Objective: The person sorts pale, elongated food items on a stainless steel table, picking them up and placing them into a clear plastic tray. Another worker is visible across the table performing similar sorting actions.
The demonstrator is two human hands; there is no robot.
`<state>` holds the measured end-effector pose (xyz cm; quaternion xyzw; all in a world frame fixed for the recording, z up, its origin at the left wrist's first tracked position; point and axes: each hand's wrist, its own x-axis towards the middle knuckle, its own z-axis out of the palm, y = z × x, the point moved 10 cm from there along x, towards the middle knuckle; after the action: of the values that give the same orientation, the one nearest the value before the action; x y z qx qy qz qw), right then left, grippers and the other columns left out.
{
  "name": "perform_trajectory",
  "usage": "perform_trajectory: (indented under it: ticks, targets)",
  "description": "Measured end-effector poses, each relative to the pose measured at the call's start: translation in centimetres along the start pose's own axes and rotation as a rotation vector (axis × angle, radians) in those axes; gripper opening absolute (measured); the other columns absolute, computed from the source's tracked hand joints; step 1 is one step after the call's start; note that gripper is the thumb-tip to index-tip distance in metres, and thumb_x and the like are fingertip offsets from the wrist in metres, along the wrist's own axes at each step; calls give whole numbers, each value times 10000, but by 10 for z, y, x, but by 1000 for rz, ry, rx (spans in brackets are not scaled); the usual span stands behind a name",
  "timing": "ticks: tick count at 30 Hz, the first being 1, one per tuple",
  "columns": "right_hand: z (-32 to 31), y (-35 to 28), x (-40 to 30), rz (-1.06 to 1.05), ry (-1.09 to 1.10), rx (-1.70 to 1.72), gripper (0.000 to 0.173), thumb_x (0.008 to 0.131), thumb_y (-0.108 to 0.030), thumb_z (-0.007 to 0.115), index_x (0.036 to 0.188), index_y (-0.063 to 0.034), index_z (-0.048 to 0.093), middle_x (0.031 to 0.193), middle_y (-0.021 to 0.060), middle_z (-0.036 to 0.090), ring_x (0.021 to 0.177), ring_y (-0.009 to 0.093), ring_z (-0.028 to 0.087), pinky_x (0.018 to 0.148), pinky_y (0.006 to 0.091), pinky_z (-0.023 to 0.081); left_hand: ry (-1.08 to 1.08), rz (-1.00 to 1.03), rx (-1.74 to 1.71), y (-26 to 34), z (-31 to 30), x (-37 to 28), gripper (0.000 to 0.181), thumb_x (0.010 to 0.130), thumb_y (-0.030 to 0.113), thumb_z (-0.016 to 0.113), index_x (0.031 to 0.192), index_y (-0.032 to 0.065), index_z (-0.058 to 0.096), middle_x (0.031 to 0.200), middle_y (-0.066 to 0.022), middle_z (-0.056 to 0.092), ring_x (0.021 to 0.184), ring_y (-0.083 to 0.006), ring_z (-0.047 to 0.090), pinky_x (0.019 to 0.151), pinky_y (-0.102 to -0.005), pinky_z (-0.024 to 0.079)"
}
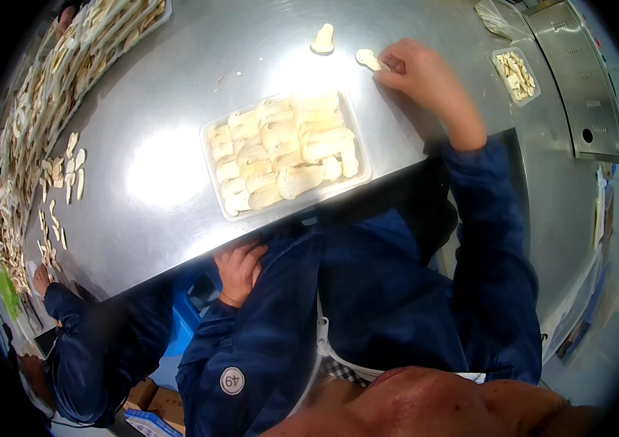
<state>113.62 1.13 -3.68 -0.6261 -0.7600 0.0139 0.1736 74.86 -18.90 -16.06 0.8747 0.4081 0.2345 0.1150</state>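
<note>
My right hand (419,71) is over the steel table (167,82), its thumb and fingers closed on the stem end of a pale mushroom piece (367,58). Another mushroom piece (323,39) lies just left of it. Nearer to me, a clear plastic tray (365,158) holds rows of overlapping pale mushroom pieces (301,180); glare washes out its far part. My left hand (239,273) rests against my jacket by the table's near edge, below the tray, its fingers slightly apart and nothing seen in it.
Stacked trays of sliced mushrooms (83,71) line the left side, with loose slices (69,169) beside them. A co-worker's hand (42,279) is at the lower left. On the right are a small tray of pieces (516,76) and a steel housing (577,82).
</note>
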Motion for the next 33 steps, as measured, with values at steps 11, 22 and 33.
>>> perform_trajectory:
  ticks: [11,22,33]
  targets:
    - [15,25,-8,163,-154,310,294,727,-243,768,918,-29,700,802,120,669,703,255,646,637,322,528,-8,2,8,-1,2,-4,273,813,130,672,1074,174,738,1163,-35,675,1074,-266,593,976,-454,371]
    - [-31,-129,-50,-380,-49,214,269,720,-133,764,929,-87,601,849,64,602,832,263,614,815,396,396,-54,1,1,0,2,-1,197,871,223,657,1024,126,735,1130,-66,681,1108,-282,591,1015,-449,350]
    - [-12,-146,-56,-401,-99,261,233,726,-116,768,878,-64,600,839,76,605,798,247,590,792,377,378,-22,-15,-8,-1,0,-4,284,788,116,687,1062,165,740,1159,-38,669,1133,-273,575,1002,-460,359]
